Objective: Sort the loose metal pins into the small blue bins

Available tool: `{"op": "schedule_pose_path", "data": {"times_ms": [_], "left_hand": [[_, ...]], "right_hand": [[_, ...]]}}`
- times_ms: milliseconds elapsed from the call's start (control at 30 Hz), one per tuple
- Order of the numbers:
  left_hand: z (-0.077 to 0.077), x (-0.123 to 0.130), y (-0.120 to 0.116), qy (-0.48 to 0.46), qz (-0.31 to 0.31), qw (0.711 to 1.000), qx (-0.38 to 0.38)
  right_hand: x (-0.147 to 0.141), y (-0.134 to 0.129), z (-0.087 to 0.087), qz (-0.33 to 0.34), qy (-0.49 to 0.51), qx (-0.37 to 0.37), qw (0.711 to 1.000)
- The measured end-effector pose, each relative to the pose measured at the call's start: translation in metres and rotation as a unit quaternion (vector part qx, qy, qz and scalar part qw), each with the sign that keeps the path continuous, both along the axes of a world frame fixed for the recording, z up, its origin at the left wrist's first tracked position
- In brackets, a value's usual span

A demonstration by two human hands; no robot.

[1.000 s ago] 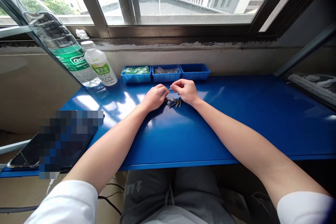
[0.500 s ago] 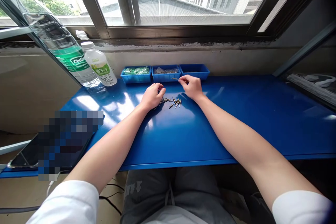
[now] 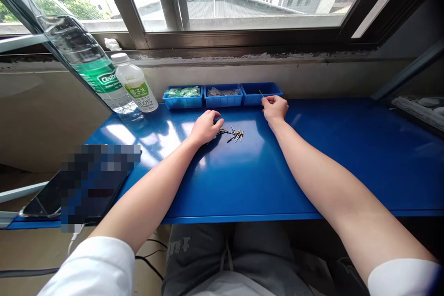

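"Two hands in frame on the head-camera feed?"

"Confirmed. I logged the left hand first: released, palm down on the glossy blue metal bench, fingers loosely curved, grasping nothing I could see."

"Status of the right hand?"

"Closed in a pinch. Its fingertips gripped one thin metal pin, which slanted up and away over the rightmost blue plastic bin. The hand sat just in front of that bin's rim; I could not tell whether it touched."

"Location of the remaining parts?"

"A small, loose pile of slender brass-and-dark metal pins lay on the bench between the hands, nearer the left one. The left fingertips rested just beside the pile, and one pin extended toward the heel of that hand."

"Bin contents?"

"The middle blue plastic bin held silver-grey packets, and the leftmost blue plastic bin held green packets. All three stood in a row along the back of the bench."

"Other items?"

"A clear plastic water bottle with a green label and a smaller white-capped bottle stood left of the bins, well apart from both hands."
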State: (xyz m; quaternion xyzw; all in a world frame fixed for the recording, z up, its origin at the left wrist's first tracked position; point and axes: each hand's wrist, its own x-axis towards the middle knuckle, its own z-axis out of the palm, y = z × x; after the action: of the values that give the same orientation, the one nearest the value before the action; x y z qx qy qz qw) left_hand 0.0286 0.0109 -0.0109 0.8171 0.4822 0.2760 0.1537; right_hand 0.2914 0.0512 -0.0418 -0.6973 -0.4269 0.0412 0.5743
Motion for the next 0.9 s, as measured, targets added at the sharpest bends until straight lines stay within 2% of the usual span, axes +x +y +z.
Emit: {"op": "schedule_pose_path", "data": {"times_ms": [333,500,600,767,900], "left_hand": [[-0.002,0.0,0.001,0.011,-0.004,1.0,0.004],[-0.002,0.0,0.001,0.013,-0.005,1.0,0.002],[-0.001,0.0,0.001,0.016,-0.004,1.0,0.002],[0.0,0.0,0.0,0.018,-0.005,1.0,-0.001],[0.0,-0.001,0.0,0.015,-0.007,1.0,-0.007]], "right_hand": [[0.0,0.0,0.003,0.005,0.014,0.005,1.0],[-0.002,-0.003,0.007,0.012,0.057,0.009,0.998],[-0.005,-0.005,0.012,0.042,0.113,0.018,0.993],[-0.008,-0.007,0.02,0.131,0.215,0.04,0.967],[-0.009,-0.007,0.019,0.181,0.22,0.033,0.958]]}}
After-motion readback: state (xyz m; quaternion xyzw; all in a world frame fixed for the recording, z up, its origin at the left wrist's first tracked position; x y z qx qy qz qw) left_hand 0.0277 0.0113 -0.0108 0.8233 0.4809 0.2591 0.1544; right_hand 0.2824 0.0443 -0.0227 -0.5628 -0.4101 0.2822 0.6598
